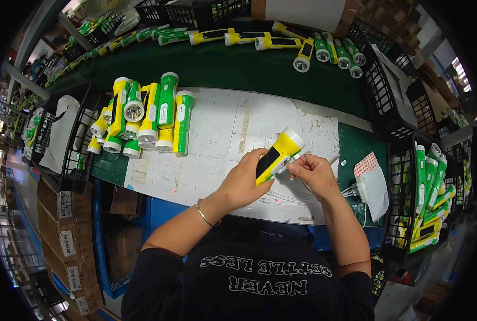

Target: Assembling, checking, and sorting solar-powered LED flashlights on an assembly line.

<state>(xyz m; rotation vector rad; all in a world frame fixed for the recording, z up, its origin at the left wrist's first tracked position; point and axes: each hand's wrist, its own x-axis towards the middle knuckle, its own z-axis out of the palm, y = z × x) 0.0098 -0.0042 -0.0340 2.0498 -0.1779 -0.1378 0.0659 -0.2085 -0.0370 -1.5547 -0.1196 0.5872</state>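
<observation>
Yellow flashlight [278, 154] gripped in left hand [245, 179], right hand [314, 172] pinching white cord [281, 199] near bench [211, 128] front edge; likely to slip, snag.

Even, bright overhead light fell on my desk [211, 128], leaving only soft, short shadows beneath my hands. The white sheet [217, 144] showed mild glare. The centre was sharp; fisheye distortion bent straight edges near the rim, where the corners went black and detail blurred.
</observation>
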